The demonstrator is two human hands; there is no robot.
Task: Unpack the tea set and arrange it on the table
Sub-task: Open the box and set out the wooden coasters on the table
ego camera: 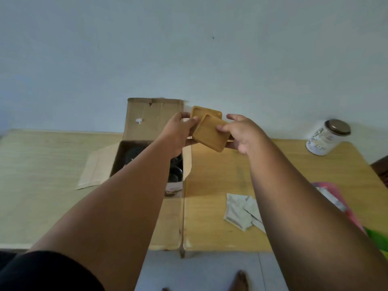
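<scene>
A pale wooden table [42, 164] spans the middle of the frame. Left of centre on it stands an open cardboard box [151, 116] with dark items inside. Just above the box's right edge, the left hand [180, 131] pinches the back coaster [206, 111]. The right hand [241, 133] grips the front coaster [212, 134], which overlaps it. A jar [325, 137] sits far right and white packets [239, 211] lie lower right.
</scene>
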